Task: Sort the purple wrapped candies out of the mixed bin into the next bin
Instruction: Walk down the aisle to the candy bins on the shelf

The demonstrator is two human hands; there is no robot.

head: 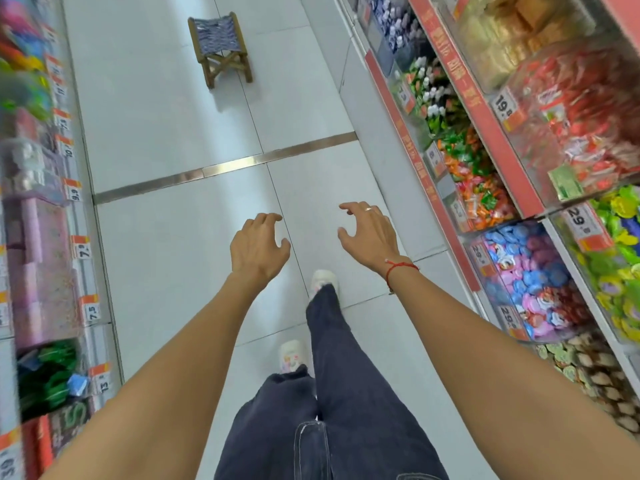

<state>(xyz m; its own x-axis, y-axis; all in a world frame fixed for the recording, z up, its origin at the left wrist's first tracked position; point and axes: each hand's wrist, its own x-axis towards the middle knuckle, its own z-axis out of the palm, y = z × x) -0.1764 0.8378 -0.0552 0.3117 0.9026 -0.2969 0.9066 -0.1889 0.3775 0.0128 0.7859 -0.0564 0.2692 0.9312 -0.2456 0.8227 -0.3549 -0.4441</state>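
I look down a shop aisle with both arms stretched out over the white tiled floor. My left hand (258, 245) hangs with loosely curled fingers and holds nothing. My right hand (369, 232), with a ring and a red wrist string, is also loosely curled and empty. Clear candy bins line the shelves on the right. A mixed bin (530, 282) of blue, pink, purple and red wrapped candies sits low at right, beyond my right wrist. Bins of yellow-green candies (620, 258) and orange-green candies (479, 192) flank it. Neither hand touches any bin.
A small folding stool (221, 46) with a woven seat stands in the aisle ahead. A metal strip (225, 166) crosses the floor. Shelves with price tags and pink and green goods (38, 237) line the left side. My legs and shoes (323, 282) are below.
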